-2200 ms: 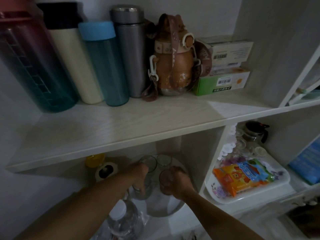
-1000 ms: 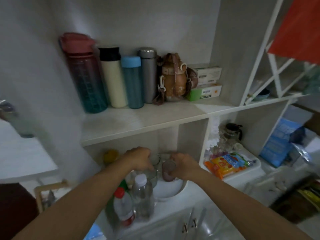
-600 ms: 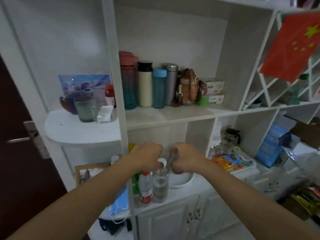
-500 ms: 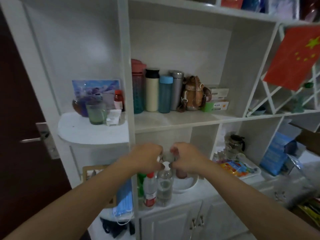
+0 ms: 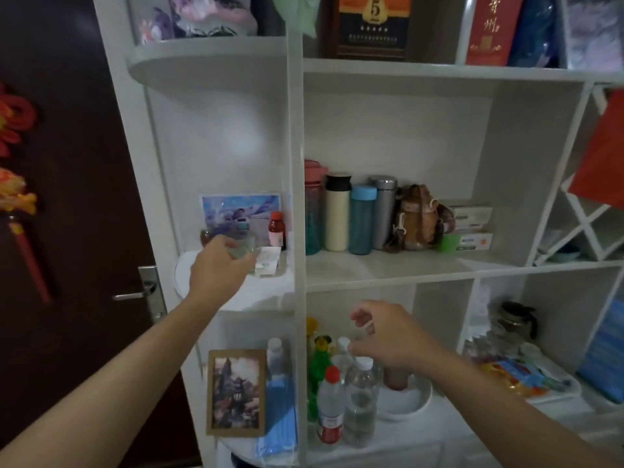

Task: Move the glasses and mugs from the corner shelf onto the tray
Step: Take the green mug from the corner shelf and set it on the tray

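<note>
Head view: the landmark is the white vertical post [image 5: 297, 204] that divides the rounded corner shelf [image 5: 236, 288] from the main shelving. Left of the post, on the corner shelf, the left hand [image 5: 216, 268] is wrapped around a clear, greenish glass [image 5: 241, 246]. The glass stands upright, long axis vertical, mouth up, and its base seems to rest on the shelf, though the fingers hide the lower part and this cannot be told for sure. The fingers curl round the near side of the glass, closed on it. Behind the glass a darker round vessel [image 5: 206, 236] shows partly, in front of a photo card [image 5: 241, 214]. Between the glass and the post stand a small red-capped bottle [image 5: 276, 229] and a white packet [image 5: 268, 261].

Right of the post and one level lower, the right hand [image 5: 388, 336] hangs in the air with fingers loosely curled and parted, holding nothing. Below it, right of the post, a round white tray [image 5: 410, 401] sits on the counter with a pinkish glass [image 5: 395, 380] upright on it; other clear glasses there are hard to make out. Clear plastic water bottles [image 5: 359, 403] stand between the post and the tray.
</note>
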The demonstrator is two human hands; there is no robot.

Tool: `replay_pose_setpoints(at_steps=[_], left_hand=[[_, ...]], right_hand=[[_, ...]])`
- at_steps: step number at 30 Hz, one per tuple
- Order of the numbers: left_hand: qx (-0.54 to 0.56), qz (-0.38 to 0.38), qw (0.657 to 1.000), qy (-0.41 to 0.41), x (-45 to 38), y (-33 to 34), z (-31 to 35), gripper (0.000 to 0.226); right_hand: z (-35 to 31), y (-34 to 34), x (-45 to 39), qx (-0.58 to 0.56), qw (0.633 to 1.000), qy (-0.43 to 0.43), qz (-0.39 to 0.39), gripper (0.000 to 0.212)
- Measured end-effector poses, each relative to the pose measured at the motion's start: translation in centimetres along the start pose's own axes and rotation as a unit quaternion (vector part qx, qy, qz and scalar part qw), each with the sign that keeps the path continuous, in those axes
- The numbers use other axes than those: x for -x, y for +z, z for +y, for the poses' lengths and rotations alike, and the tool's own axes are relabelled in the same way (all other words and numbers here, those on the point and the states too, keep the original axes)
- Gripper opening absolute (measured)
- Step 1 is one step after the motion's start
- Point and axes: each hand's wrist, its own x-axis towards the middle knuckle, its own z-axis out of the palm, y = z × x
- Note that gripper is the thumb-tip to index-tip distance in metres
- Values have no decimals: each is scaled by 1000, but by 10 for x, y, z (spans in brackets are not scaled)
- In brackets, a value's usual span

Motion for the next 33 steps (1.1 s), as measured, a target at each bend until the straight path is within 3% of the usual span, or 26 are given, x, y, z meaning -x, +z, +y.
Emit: replay_pose_setpoints(at_steps=[5, 10, 18, 30, 33], left_hand=[[64, 23, 992, -102, -40, 26, -25, 67], [68, 3, 992, -110, -64, 47, -40, 88], [80, -4, 992, -101, -86, 67, -50, 84], [30, 31, 993, -110, -86, 64, -43, 92], [33, 49, 994, -93, -75, 50, -32, 85]], right_hand=[[9, -3, 3, 1, 1000, 20, 5, 52], [20, -7, 8, 24, 999, 44, 6, 52], [30, -8, 17, 53, 995, 90, -1, 45], [16, -3, 24, 46, 995, 89, 7, 43], [11, -6, 25, 37, 996, 73, 22, 44]])
